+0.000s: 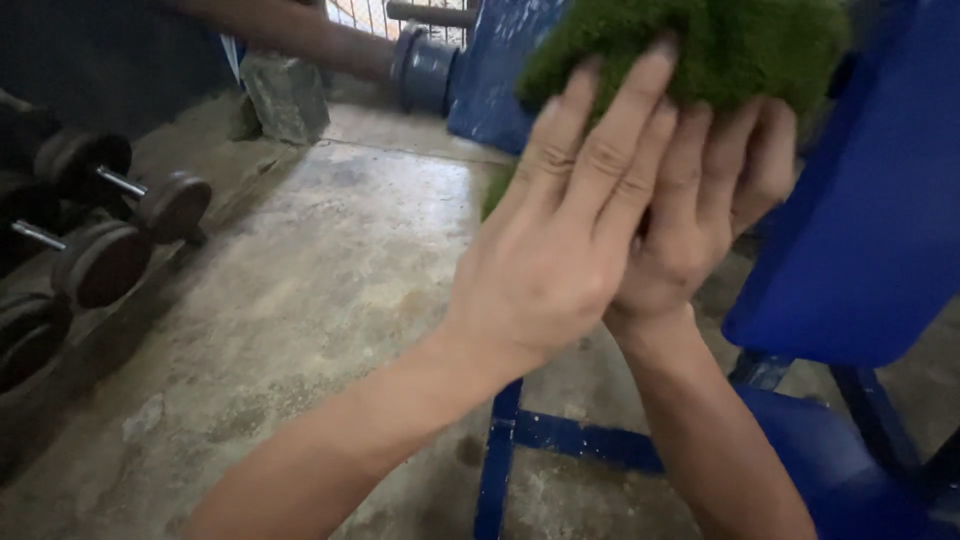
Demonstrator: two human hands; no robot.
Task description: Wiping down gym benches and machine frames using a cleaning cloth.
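Here the green cloth (700, 45) sits just beyond both grips' fingertips. The left hand (560, 250) lies flat, overlapping the right hand (700, 215); both press it with fingers spread, unclenched.

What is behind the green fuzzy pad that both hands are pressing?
Blue padded equipment shows around the green pad. The left hand overlaps the right hand; the contact surface itself is covered.

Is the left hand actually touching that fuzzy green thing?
Touching. The head view shows the left hand with its fingertips pressed flat onto the green fuzzy pad, no gap showing.
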